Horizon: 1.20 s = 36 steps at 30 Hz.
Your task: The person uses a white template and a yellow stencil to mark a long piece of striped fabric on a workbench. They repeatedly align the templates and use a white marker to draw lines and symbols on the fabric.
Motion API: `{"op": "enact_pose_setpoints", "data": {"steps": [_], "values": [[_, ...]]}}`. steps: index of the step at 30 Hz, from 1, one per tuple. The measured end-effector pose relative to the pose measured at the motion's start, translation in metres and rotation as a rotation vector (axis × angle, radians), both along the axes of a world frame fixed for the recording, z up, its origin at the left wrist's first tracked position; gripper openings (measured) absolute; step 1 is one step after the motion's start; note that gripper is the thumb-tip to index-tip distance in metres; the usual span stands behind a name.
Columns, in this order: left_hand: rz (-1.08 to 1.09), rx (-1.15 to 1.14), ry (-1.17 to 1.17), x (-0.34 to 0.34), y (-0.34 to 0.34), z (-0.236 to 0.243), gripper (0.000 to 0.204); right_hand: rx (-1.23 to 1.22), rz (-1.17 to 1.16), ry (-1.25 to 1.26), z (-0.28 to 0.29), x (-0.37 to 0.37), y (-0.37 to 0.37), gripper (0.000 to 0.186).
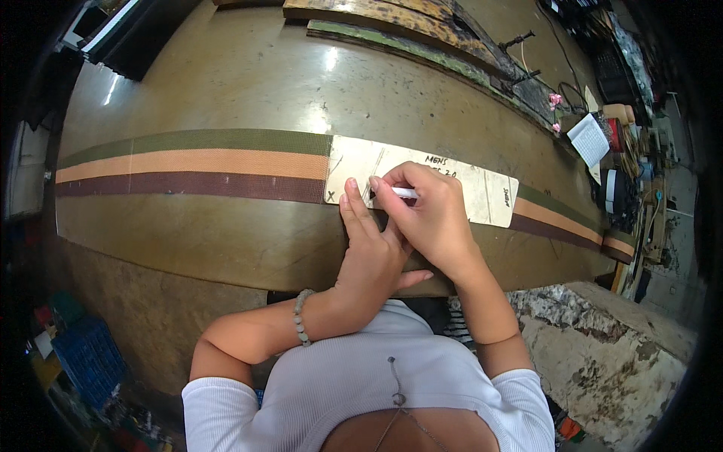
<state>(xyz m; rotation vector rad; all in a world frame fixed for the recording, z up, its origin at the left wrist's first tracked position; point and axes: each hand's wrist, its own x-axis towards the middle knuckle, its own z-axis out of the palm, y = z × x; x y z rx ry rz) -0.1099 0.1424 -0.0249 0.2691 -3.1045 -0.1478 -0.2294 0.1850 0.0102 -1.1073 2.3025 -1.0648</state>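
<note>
A long woven strip striped green, tan and maroon (196, 162) lies across the table (196, 98), running under a cream card template (484, 197) with handwriting and slanted lines. My left hand (370, 264) rests open, two fingertips pressed on the card's lower left part and its thumb stretched out to the right near the table edge. My right hand (429, 215) grips a white marker (404, 193) over the card, just right of the left fingertips. Whether the marker's tip touches the surface is hidden by fingers.
Long worn boards (384, 15) with metal fittings lie along the back. At the right are papers (590, 139), a coiled strip end (617, 245) and clutter. A black object (128, 38) stands back left; a blue crate (90, 361) sits low left beside the table.
</note>
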Motion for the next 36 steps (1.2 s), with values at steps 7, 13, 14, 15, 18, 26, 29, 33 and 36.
{"op": "enact_pose_setpoints", "data": {"steps": [7,13,14,15,18,26,29,33,36], "values": [[-0.015,0.02,-0.036,0.0,-0.002,0.005,0.094,-0.095,-0.017,-0.118,0.002,-0.009,0.005,0.015],[-0.003,0.038,-0.007,-0.001,-0.006,0.014,0.098,-0.404,-0.507,-0.271,0.001,-0.029,0.073,0.012],[-0.006,0.023,-0.023,-0.001,-0.006,0.015,0.098,-0.404,-0.536,-0.27,-0.002,-0.027,0.087,0.013],[-0.008,0.005,-0.023,-0.002,-0.006,0.017,0.099,-0.444,-0.507,-0.249,-0.008,-0.024,0.1,0.014],[-0.015,-0.015,-0.056,-0.003,-0.006,0.019,0.095,-0.46,-0.412,-0.15,-0.025,-0.019,0.125,0.027],[-0.025,-0.096,-0.074,-0.005,-0.005,0.021,0.093,-0.385,-0.234,0.135,-0.036,-0.019,0.116,0.025],[-0.03,-0.107,-0.088,-0.005,-0.005,0.022,0.094,-0.374,-0.177,0.216,-0.036,-0.019,0.112,0.024],[-0.033,-0.131,-0.113,-0.005,-0.005,0.023,0.095,-0.47,-0.256,-0.027,-0.033,-0.024,0.119,0.025],[-0.045,-0.139,-0.109,-0.006,-0.006,0.024,0.096,-0.505,-0.356,-0.152,-0.031,-0.03,0.128,0.025]]}}
